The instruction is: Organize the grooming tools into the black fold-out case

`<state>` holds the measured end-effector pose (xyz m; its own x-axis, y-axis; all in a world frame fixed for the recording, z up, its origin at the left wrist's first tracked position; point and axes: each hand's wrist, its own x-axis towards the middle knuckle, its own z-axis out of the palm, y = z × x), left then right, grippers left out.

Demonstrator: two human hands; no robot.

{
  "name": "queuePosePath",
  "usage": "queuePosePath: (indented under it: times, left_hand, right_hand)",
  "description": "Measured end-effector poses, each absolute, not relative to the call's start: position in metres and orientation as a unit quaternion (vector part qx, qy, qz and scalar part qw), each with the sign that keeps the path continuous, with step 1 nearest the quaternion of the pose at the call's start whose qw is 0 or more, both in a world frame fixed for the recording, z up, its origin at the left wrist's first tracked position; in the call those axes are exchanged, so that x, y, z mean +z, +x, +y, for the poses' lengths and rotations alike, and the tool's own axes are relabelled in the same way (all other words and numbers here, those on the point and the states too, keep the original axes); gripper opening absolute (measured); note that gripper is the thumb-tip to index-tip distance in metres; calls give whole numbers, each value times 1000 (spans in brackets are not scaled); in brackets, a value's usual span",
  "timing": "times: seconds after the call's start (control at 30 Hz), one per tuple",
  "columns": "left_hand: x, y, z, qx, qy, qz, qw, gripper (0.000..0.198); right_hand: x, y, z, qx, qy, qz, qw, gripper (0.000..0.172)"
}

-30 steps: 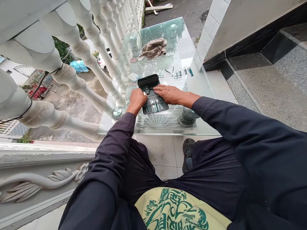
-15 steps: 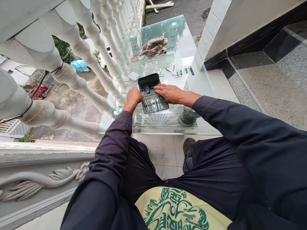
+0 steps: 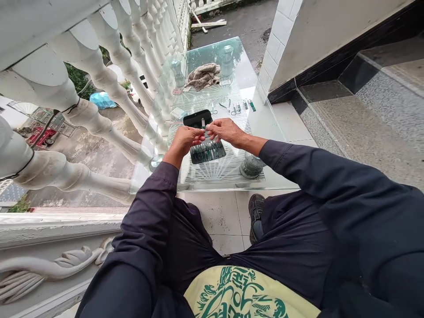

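Observation:
A black case [image 3: 208, 159] lies unfolded on the glass table, with several slim metal tools in its near half. Above its middle my left hand [image 3: 187, 138] and my right hand [image 3: 226, 131] meet fingertip to fingertip. Both are pinched closed. A small metal tool [image 3: 203, 123] with a pale blade stands up between the fingertips; whether it is held or sits in the case behind them is unclear. Beyond the case lie pliers [image 3: 225, 106], small scissors [image 3: 213, 111] and green-and-silver clippers [image 3: 252, 105].
A crumpled brown cloth [image 3: 203, 76] lies on the far part of the glass table [image 3: 232, 183]. A small card [image 3: 179, 113] is left of the tools. White balusters [image 3: 89, 112] line the left side; stone steps [image 3: 334, 115] rise at the right.
My left hand has lifted from the case's left edge, and my right hand has come off the case; their fingertips now meet above it. The view has shifted slightly.

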<state>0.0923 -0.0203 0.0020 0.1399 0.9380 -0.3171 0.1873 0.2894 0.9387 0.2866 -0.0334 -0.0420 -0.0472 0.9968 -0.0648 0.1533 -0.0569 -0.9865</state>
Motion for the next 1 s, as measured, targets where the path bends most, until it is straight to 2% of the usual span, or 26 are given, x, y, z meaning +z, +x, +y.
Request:
queuePosePath:
  times: [0.17, 0.27, 0.33, 0.43, 0.5, 0.7, 0.8, 1.0]
  left_hand:
    - [0, 106, -28, 322, 487, 542, 604, 39]
    - [-5, 104, -22, 299, 523, 549, 580, 38]
    - [-9, 99, -13, 304, 578, 577, 490, 39]
    - [-20, 85, 7, 343, 674, 595, 272, 35]
    - [-28, 71, 20, 339, 705, 588, 204, 30]
    - [-38, 45, 36, 292, 712, 614, 174, 23]
    - [-35, 44, 34, 285, 704, 628, 169, 19]
    - [-26, 46, 23, 298, 682, 636, 202, 23]
  right_hand:
    - [-35, 277, -46, 534, -522, -446, 494, 34]
    - [-33, 278, -46, 534, -529, -430, 500, 37]
    - [-33, 283, -41, 514, -545, -434, 500, 40]
    - [-34, 299, -29, 455, -596, -450, 485, 40]
    - [-36, 313, -19, 420, -636, -460, 457, 36]
    - [-40, 338, 16, 419, -684, -452, 390, 27]
    - [-43, 338, 32, 432, -697, -417, 392, 19]
    - [-54, 329, 65, 420, -726, -350, 418, 18]
